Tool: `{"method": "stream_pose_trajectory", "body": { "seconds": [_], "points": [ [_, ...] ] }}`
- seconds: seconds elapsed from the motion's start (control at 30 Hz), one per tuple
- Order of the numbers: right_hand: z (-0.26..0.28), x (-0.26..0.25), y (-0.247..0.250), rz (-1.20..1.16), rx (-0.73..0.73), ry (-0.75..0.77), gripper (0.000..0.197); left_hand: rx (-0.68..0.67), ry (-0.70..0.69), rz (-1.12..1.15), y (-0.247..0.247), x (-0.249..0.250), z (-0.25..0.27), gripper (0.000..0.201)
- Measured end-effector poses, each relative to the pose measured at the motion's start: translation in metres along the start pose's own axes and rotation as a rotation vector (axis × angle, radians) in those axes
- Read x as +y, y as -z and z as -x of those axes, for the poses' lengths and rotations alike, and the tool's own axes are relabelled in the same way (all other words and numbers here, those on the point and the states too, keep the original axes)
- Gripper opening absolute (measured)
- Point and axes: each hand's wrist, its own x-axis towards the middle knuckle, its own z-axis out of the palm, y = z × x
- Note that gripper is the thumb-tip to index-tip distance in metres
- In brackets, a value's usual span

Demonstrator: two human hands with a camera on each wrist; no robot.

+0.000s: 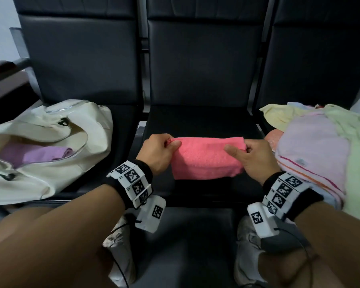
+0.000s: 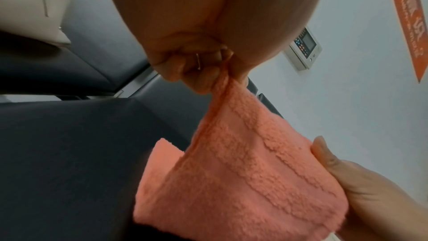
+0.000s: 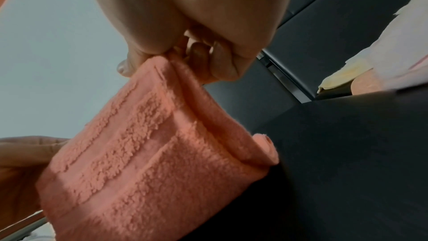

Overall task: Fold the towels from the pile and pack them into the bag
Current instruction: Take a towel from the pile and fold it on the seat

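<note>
A pink towel [image 1: 206, 157], folded over, hangs above the middle black seat [image 1: 200, 121] with its lower fold on the seat. My left hand [image 1: 164, 150] pinches its upper left corner between thumb and fingers. My right hand [image 1: 249, 154] pinches the upper right corner. In the left wrist view the towel [image 2: 243, 171] hangs from the pinching left hand [image 2: 208, 72]. The right wrist view shows the towel [image 3: 150, 162] held by the right hand [image 3: 176, 60]. A cream bag [image 1: 50, 146] lies open on the left seat with a purple towel [image 1: 35, 155] inside. The towel pile [image 1: 324, 148] sits on the right seat.
Black seat backs [image 1: 204, 57] rise behind the three seats. An armrest [image 1: 6, 67] stands at the far left. My knees and white shoes [image 1: 121, 246] are below the seat's front edge. A wall panel [image 2: 303, 47] and an orange banner [image 2: 407, 21] hang on the wall.
</note>
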Motion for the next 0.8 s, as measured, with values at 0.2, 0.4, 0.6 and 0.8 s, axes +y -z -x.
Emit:
{"method": "stream_pose_trajectory", "body": {
  "seconds": [0.2, 0.4, 0.6, 0.8],
  "points": [
    [-0.022, -0.001, 0.0, 0.034, -0.078, -0.109, 0.061, -0.032, 0.016, -0.037, 0.009, 0.002, -0.017, 0.039],
    [-0.053, 0.006, -0.004, -0.054, -0.184, -0.159, 0.026, -0.097, 0.095, 0.142, -0.002, -0.004, -0.042, 0.027],
    [-0.074, 0.026, -0.004, -0.094, -0.199, -0.33, 0.015, -0.131, 0.212, 0.404, -0.023, -0.012, -0.071, 0.016],
    [-0.091, 0.05, -0.018, -0.047, -0.184, -0.416, 0.014, -0.192, 0.166, 0.091, -0.041, -0.034, -0.095, 0.027]
  ]
}}
